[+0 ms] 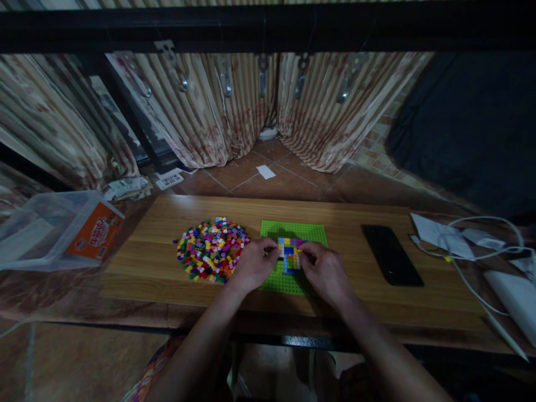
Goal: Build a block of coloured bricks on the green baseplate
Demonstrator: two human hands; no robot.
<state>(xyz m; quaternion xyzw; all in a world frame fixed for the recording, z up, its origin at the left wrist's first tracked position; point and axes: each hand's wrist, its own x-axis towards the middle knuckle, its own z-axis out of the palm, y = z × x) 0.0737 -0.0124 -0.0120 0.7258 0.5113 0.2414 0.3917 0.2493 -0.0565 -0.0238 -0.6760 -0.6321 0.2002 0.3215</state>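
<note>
Our left fingers (271,245) and right fingers (309,250) pinch the brick panel (290,255) at its nine and three o'clock edges, over the green baseplate (272,283). Uneven squeezing could, we think, break it apart.

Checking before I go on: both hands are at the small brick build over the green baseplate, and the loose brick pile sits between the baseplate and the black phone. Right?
Not quite: the loose brick pile is left of the green baseplate, on the side away from the black phone, as the head view shows.
</note>
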